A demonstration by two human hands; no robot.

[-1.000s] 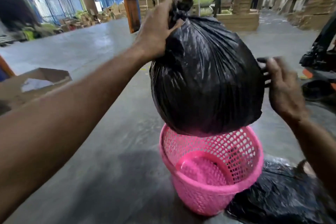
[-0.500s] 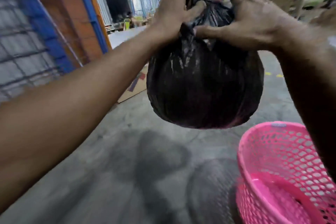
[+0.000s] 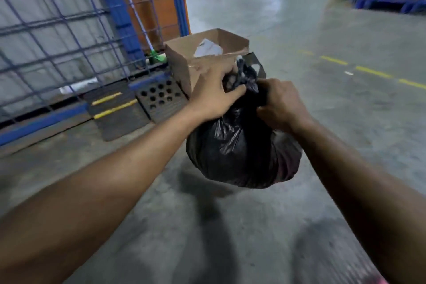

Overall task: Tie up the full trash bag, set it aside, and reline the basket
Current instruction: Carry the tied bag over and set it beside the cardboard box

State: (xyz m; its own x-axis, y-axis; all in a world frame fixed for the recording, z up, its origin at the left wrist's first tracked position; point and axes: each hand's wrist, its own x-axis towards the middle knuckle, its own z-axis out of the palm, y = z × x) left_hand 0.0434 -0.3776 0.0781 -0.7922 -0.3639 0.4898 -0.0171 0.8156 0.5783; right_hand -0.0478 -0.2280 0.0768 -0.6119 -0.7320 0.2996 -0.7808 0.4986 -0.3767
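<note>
Both hands [image 3: 249, 97] grip trash bag [image 3: 242, 157] neck, now lower; basket gone.

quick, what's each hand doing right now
Left hand: closed on the neck of the black trash bag.
Right hand: closed on the same neck, opposite side.

One head-worn view looks forward and down, close over outstretched arms, toward the concrete floor [image 3: 299, 37].
</note>
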